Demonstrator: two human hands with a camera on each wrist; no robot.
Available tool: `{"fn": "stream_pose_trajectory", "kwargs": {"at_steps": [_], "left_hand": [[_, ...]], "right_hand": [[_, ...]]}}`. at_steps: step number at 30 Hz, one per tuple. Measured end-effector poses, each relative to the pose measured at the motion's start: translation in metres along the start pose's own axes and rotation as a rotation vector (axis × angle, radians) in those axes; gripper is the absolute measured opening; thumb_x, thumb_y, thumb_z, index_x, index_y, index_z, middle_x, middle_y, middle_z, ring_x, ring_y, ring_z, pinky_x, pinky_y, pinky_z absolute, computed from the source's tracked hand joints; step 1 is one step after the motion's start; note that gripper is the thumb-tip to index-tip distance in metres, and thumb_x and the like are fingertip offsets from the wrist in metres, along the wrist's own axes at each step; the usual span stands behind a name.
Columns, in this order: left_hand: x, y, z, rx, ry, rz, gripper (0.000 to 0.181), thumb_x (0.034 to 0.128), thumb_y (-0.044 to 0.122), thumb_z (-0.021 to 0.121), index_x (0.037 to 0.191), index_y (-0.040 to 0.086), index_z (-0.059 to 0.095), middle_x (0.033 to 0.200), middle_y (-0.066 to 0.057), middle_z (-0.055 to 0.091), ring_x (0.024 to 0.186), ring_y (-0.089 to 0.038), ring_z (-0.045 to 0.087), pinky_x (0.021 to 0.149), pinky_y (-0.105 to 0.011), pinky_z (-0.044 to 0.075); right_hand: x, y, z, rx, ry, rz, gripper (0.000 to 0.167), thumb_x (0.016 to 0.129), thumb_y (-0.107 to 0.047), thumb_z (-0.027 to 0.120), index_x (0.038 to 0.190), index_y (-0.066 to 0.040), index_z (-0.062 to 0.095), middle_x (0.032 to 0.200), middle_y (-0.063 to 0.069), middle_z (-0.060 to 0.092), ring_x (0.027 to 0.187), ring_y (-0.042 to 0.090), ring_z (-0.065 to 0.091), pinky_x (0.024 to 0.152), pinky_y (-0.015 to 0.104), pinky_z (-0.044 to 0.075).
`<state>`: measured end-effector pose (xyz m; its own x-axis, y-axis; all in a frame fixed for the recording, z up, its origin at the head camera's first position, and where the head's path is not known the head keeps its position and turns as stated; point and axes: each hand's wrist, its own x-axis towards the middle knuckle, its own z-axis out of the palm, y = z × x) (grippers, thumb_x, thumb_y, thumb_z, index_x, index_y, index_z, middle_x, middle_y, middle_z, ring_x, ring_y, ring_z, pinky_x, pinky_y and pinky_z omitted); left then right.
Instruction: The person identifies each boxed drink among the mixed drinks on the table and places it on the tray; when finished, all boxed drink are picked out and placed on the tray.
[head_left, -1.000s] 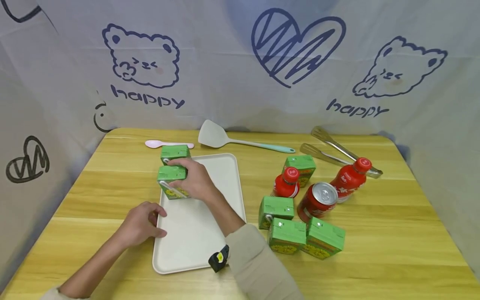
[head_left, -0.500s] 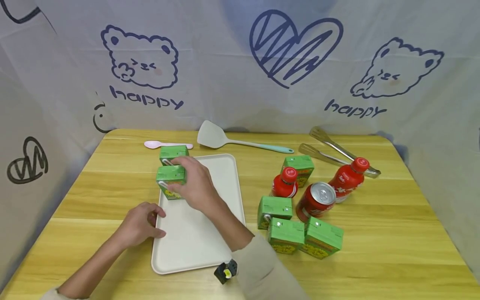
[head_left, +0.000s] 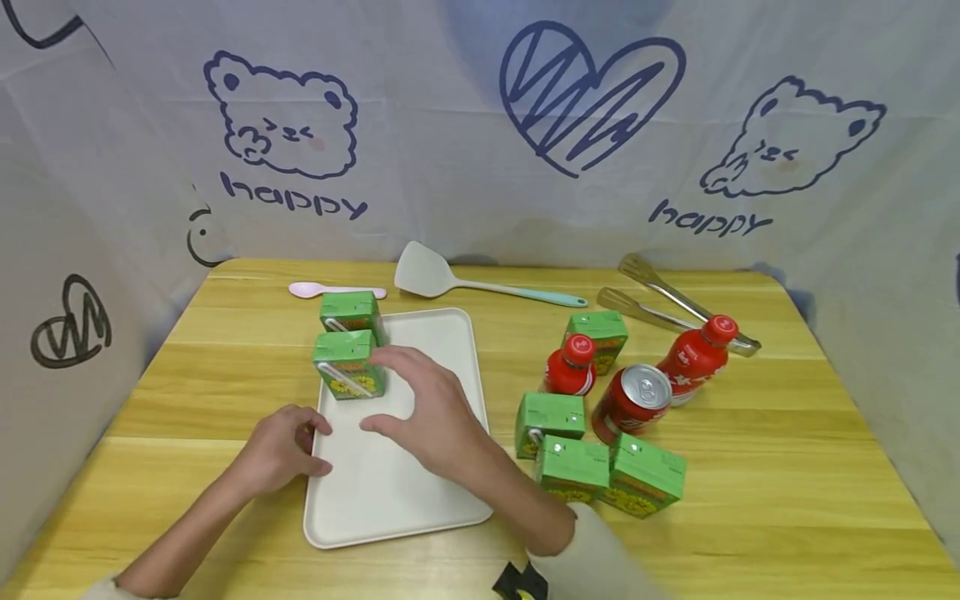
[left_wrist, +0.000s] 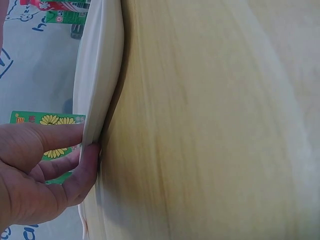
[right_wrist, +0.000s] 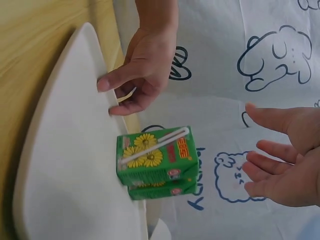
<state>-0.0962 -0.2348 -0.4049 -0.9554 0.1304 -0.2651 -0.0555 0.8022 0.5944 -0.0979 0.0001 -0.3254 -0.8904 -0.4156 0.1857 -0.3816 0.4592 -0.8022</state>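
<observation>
My left hand [head_left: 279,450] grips the left rim of the white tray [head_left: 397,475]; in the left wrist view the fingers and thumb of that hand [left_wrist: 45,172] pinch the rim. Two green juice boxes stand one behind the other at the tray's far left corner, the front one [head_left: 348,367] and the rear one [head_left: 351,308]. My right hand [head_left: 435,408] is just right of the front box, thumb and fingers spread, holding nothing. In the right wrist view a gap shows between the right hand [right_wrist: 290,155] and the front box [right_wrist: 157,155].
Right of the tray stand several green boxes [head_left: 573,471], two red bottles [head_left: 693,362] and a red can [head_left: 633,404]. Along the back lie a pink spoon [head_left: 337,290], a spatula [head_left: 427,271] and metal tongs [head_left: 675,292]. A drawn-on cloth [head_left: 435,150] hangs behind.
My right hand has let go of the front juice box and moved back to the right, its fingers spreading. My left hand has stayed at the tray rim.
</observation>
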Motion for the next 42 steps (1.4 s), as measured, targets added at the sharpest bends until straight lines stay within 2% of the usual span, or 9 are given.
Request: {"fn": "stream_pose_trajectory", "kwargs": {"at_steps": [3,8,14,20,24,28,31,35,42], "left_hand": [[0.000,0.001,0.000,-0.002,0.003,-0.006,0.041,0.0621,0.005,0.085,0.097,0.002,0.063,0.084,-0.010,0.055,0.072,-0.018,0.051,0.058,-0.027,0.042],[0.000,0.000,0.001,0.005,0.010,-0.008,0.041,0.0621,0.005,0.085,0.096,0.002,0.063,0.084,-0.010,0.055,0.072,-0.018,0.051,0.058,-0.027,0.042],[0.000,0.001,0.000,0.003,0.014,-0.003,0.040,0.0620,0.005,0.084,0.096,0.002,0.063,0.085,-0.010,0.055,0.071,-0.018,0.052,0.057,-0.026,0.042],[0.000,0.000,0.000,0.007,0.018,0.004,0.040,0.0620,0.005,0.085,0.096,0.002,0.063,0.084,-0.010,0.055,0.071,-0.017,0.051,0.058,-0.026,0.042],[0.001,-0.001,0.001,0.009,0.016,0.005,0.040,0.0619,0.006,0.085,0.096,0.002,0.063,0.084,-0.010,0.055,0.071,-0.017,0.051,0.058,-0.026,0.042],[0.001,0.000,0.001,0.009,0.012,0.000,0.041,0.0624,0.006,0.085,0.096,0.002,0.063,0.084,-0.010,0.055,0.071,-0.017,0.051,0.058,-0.027,0.042],[0.001,0.000,0.000,0.012,0.009,-0.005,0.041,0.0627,0.006,0.085,0.097,0.002,0.063,0.084,-0.010,0.055,0.071,-0.018,0.051,0.058,-0.027,0.041],[0.001,0.001,0.000,0.012,0.007,-0.006,0.041,0.0626,0.006,0.085,0.097,0.002,0.063,0.083,-0.009,0.055,0.071,-0.018,0.050,0.058,-0.027,0.041],[0.002,0.000,0.001,0.010,0.003,-0.008,0.041,0.0629,0.007,0.085,0.097,0.002,0.063,0.083,-0.009,0.054,0.071,-0.018,0.050,0.058,-0.027,0.041]], "right_hand": [[-0.015,0.005,-0.012,0.000,-0.025,0.007,0.058,0.076,-0.018,0.079,0.129,-0.013,0.055,0.134,-0.001,0.055,0.129,0.013,0.048,0.107,0.032,0.039],[-0.039,0.012,-0.030,-0.010,-0.054,0.038,0.059,0.075,-0.019,0.080,0.129,-0.019,0.056,0.134,-0.006,0.055,0.129,0.011,0.048,0.105,0.035,0.042],[-0.066,0.024,-0.053,-0.003,-0.049,0.021,0.060,0.073,-0.020,0.081,0.128,-0.023,0.057,0.132,-0.011,0.056,0.126,0.010,0.051,0.103,0.037,0.043],[-0.088,0.044,-0.078,-0.102,-0.058,0.054,0.059,0.072,-0.028,0.082,0.126,-0.029,0.058,0.127,-0.015,0.060,0.121,0.010,0.055,0.100,0.037,0.046],[-0.099,0.056,-0.096,-0.152,-0.062,0.063,0.057,0.072,-0.030,0.082,0.124,-0.032,0.059,0.123,-0.016,0.062,0.117,0.010,0.058,0.095,0.035,0.049],[-0.108,0.066,-0.113,-0.188,-0.058,0.054,0.052,0.072,-0.033,0.081,0.120,-0.029,0.063,0.119,-0.014,0.064,0.109,0.010,0.060,0.088,0.030,0.052],[-0.114,0.071,-0.123,-0.211,-0.071,0.071,0.049,0.073,-0.037,0.079,0.118,-0.025,0.064,0.117,-0.013,0.065,0.105,0.010,0.061,0.087,0.031,0.052],[-0.118,0.076,-0.131,-0.242,-0.095,0.091,0.048,0.072,-0.036,0.080,0.116,-0.024,0.065,0.115,-0.013,0.066,0.102,0.009,0.062,0.086,0.032,0.052],[-0.121,0.082,-0.135,-0.322,-0.107,0.039,0.048,0.069,-0.029,0.083,0.114,-0.023,0.066,0.113,-0.012,0.066,0.102,0.007,0.061,0.086,0.032,0.052]]}}
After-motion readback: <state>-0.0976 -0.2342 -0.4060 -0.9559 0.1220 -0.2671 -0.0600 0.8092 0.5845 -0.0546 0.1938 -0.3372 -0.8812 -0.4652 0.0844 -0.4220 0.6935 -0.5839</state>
